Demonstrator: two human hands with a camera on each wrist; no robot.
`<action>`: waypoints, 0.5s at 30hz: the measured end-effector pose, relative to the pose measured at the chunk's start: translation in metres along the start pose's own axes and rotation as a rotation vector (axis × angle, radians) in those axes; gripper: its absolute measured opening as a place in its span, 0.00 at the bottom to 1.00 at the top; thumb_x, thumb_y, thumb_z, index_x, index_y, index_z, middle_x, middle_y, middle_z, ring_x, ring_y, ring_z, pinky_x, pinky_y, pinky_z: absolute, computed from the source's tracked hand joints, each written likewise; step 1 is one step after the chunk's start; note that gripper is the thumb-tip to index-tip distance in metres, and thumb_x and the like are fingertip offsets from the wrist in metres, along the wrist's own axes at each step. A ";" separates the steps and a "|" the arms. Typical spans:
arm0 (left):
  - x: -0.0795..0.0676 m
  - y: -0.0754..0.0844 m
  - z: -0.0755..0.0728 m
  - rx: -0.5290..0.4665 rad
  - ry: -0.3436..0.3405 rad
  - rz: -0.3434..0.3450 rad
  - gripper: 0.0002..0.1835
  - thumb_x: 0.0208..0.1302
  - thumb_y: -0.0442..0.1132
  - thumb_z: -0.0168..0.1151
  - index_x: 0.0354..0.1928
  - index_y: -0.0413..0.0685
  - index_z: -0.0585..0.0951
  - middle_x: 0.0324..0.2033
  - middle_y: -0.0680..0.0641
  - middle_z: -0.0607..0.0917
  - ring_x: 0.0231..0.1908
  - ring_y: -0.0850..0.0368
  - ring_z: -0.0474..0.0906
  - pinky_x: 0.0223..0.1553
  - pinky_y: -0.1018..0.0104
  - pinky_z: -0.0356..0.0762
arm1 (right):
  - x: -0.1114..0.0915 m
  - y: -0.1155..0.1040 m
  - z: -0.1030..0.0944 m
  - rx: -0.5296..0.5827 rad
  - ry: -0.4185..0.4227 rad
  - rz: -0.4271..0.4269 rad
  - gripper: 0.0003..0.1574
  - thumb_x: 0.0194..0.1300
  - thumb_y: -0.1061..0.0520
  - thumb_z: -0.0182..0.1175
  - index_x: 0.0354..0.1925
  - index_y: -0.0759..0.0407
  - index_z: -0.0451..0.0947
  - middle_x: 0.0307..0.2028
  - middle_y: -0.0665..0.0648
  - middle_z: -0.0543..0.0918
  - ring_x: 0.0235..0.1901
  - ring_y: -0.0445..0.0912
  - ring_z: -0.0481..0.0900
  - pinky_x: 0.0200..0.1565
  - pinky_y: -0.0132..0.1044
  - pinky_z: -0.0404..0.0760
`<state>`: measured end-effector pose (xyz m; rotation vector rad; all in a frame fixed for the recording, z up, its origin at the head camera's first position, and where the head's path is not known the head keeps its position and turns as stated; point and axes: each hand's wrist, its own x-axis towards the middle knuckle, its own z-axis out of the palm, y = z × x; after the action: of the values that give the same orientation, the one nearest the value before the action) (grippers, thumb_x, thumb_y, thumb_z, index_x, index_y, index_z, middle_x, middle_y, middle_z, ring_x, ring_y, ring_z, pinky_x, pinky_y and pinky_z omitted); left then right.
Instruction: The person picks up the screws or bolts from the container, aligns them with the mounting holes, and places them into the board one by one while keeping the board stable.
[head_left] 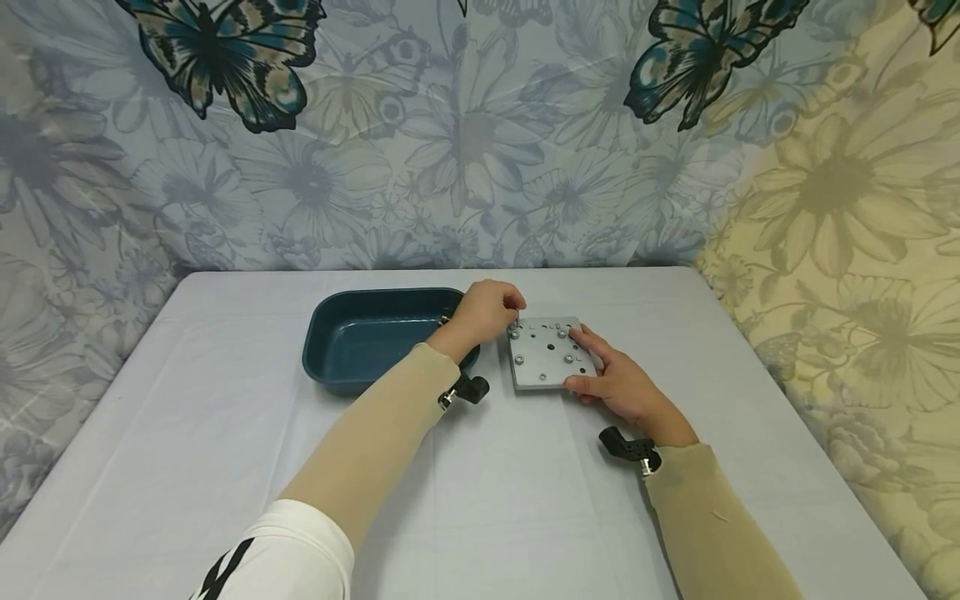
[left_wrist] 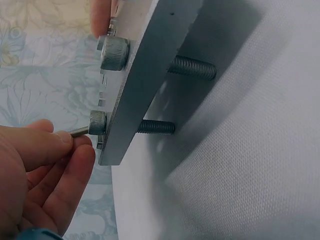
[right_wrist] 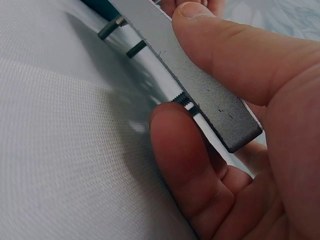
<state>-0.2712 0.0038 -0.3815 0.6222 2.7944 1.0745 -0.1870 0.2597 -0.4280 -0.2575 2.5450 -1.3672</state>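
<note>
The right hand (head_left: 630,389) grips the plate (head_left: 542,359) by its right side, with fingers curled on and under it, probably to steady it and keep the screw ends (left_wrist: 157,127) below clear of the table (head_left: 510,500). The plate is held just right of the tray (head_left: 352,387), where both hands reach it easily. The left hand (head_left: 483,312) pinches a thin rod (left_wrist: 79,131) (likely a hex key) against a corner screw (left_wrist: 97,123), presumably for control over a small part.

left arm (head_left: 371,437) forward | left hand (head_left: 483,312) pinching, thumb (left_wrist: 41,146) against fingers (left_wrist: 77,167) | right arm (head_left: 712,525) angled inward | right hand (head_left: 628,385) gripping, fingers parted
</note>
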 end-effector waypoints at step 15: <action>-0.005 0.003 -0.001 0.096 -0.060 0.041 0.11 0.69 0.32 0.61 0.49 0.51 0.86 0.46 0.51 0.83 0.49 0.57 0.77 0.49 0.64 0.75 | 0.002 0.002 0.000 -0.019 0.006 -0.009 0.60 0.54 0.39 0.75 0.78 0.42 0.56 0.78 0.42 0.46 0.27 0.50 0.82 0.49 0.35 0.70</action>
<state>-0.2658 0.0034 -0.3789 0.7117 2.8073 0.9162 -0.1887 0.2602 -0.4302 -0.2695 2.5656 -1.3499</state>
